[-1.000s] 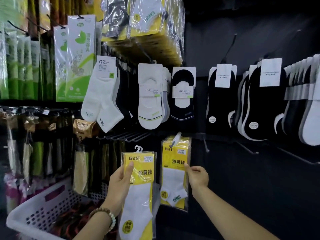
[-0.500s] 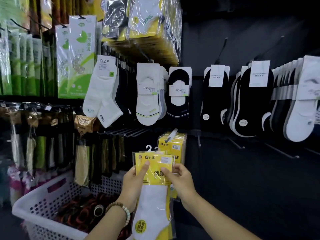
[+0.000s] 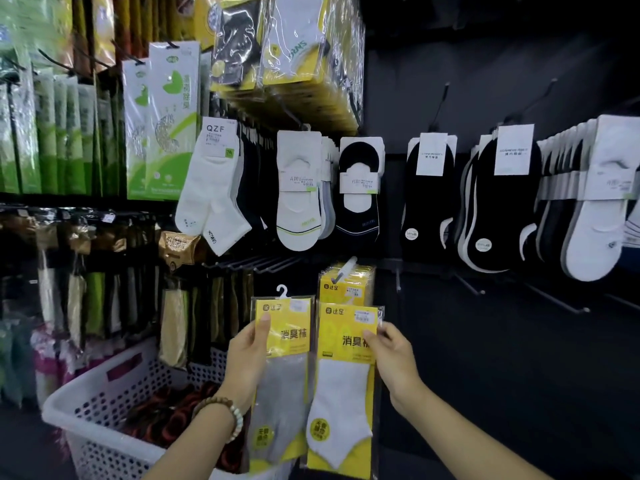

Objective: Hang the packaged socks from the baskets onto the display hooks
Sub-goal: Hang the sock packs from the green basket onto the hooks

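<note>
My left hand (image 3: 246, 362) grips a yellow sock pack with grey socks (image 3: 284, 379) by its left edge; its white hanger hook sticks up free. My right hand (image 3: 393, 358) pinches the right edge of a second yellow pack with white socks (image 3: 341, 386), held beside the first. Just above them, several matching yellow packs (image 3: 349, 285) hang on a display hook (image 3: 344, 268). A white perforated basket (image 3: 104, 407) at lower left holds dark red and black packaged goods.
Rows of white and black socks (image 3: 429, 195) hang on the dark wall above. Bare hooks (image 3: 554, 299) jut out at right, and more bare hooks (image 3: 256, 263) left of the yellow packs. Green and gold packs fill the left racks (image 3: 86, 133).
Both hands held one stack together half a second ago. Now the packs are split: the left hand has the grey one, the right hand the white one, side by side.
</note>
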A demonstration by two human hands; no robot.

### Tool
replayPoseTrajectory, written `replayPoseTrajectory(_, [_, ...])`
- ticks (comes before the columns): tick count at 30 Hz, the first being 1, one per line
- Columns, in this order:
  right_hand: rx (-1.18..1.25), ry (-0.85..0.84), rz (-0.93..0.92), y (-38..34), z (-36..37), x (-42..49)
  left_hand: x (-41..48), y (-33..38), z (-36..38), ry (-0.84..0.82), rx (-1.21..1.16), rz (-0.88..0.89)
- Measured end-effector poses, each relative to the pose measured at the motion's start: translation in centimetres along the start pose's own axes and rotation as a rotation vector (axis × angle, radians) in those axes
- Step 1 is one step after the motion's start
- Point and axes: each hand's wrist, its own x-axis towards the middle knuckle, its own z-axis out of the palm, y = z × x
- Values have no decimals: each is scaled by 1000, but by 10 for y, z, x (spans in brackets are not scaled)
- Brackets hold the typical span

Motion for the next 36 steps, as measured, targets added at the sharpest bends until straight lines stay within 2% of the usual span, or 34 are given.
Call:
replayPoseTrajectory(6, [-40,44,-99,-11,11,23,12,-4,-22,65,41,74])
replayPoseTrajectory(11, [-122,37,-88,-2,29,46,24,-11,-31,97,44,71])
replayPoseTrajectory(20, [-50,290,40,31,29,85,36,-32,-29,80,0,30])
replayPoseTrajectory(26, [-136,409,134,46,15,78,31,-37,-16,54,-34,-9])
replayPoseTrajectory(29, [-128,320,108,44,13,62,26,-36,-8,26,-48,-28])
replayPoseTrajectory(36, [-109,-111,56,10,32,15,10,-20,25,-134,-85,-80])
